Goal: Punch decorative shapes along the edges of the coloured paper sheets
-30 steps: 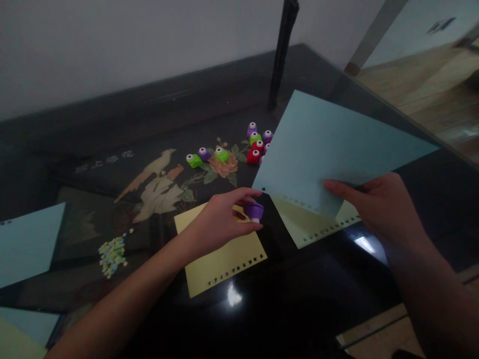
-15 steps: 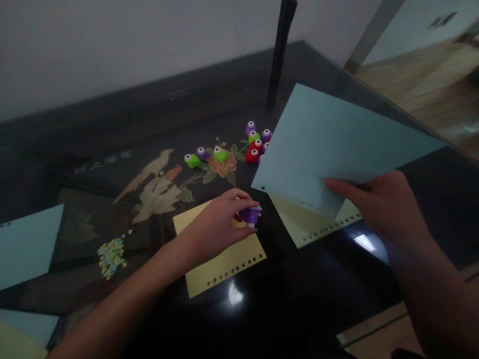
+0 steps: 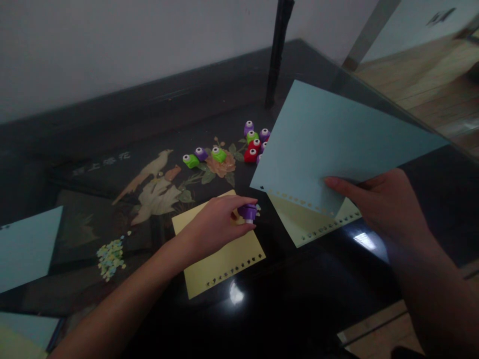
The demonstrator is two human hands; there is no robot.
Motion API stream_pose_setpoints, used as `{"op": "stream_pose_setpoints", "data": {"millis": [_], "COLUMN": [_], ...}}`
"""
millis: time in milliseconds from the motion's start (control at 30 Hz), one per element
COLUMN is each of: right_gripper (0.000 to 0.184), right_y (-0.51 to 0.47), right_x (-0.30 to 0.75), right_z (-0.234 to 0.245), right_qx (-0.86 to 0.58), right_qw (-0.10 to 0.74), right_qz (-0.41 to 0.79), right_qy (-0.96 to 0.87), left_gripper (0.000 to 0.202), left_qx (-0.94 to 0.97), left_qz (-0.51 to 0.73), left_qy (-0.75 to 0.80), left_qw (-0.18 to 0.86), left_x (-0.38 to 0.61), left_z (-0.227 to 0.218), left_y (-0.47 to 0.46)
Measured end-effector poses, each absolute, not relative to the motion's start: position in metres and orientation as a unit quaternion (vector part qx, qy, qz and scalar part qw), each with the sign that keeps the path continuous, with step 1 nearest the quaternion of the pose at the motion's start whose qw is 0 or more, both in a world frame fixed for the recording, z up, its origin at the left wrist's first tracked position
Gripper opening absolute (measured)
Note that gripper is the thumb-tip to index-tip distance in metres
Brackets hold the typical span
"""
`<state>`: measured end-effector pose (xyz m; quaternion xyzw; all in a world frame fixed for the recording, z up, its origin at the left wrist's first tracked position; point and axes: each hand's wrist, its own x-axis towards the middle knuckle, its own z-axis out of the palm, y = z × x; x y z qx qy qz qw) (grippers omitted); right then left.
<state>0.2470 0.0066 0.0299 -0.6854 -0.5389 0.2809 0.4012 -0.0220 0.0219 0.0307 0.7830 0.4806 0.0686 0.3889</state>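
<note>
Left hand (image 3: 213, 219) pinches purple punch (image 3: 247, 212) by right edge of middle yellow paper (image 3: 232, 254); right hand (image 3: 385, 199) grips blue paper (image 3: 322, 134), farther right, its near edge showing a row of holes (image 3: 299, 201)

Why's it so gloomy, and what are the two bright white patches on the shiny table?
Head view: there seems to be little light, and the table itself is very dark; head view: the patches look like glare, probably reflected light, one below the left hand, the other close to the right hand.
</note>
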Motion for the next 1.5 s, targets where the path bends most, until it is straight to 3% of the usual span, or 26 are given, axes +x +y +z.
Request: {"op": "stream_pose_setpoints", "data": {"millis": [367,700,800,1033,1500], "right_gripper": [0.028,0.023,0.022,0.033,0.039], "right_y": [0.007,0.015,0.017,0.022,0.02], "right_x": [0.251,0.253,0.252,0.26,0.27], "right_z": [0.03,0.026,0.027,0.019,0.013], "right_qx": [-0.693,-0.67,-0.671,-0.662,-0.647], "right_qw": [0.394,0.435,0.436,0.481,0.465], "right_qz": [0.304,0.365,0.397,0.457,0.437], "right_qy": [-0.522,-0.478,-0.45,-0.35,-0.419], "left_gripper": [0.024,0.036,0.031,0.028,0.025], "left_qx": [0.719,0.682,0.691,0.781,0.796], "left_qz": [0.196,0.253,0.279,0.209,0.087], "left_qy": [0.487,0.477,0.485,0.533,0.57], "left_qw": [0.455,0.493,0.457,0.25,0.184], "left_x": [-0.026,-0.039,-0.038,-0.013,0.011], "left_z": [0.028,0.027,0.023,0.021,0.011], "left_y": [0.027,0.044,0.061,0.119,0.163]}}
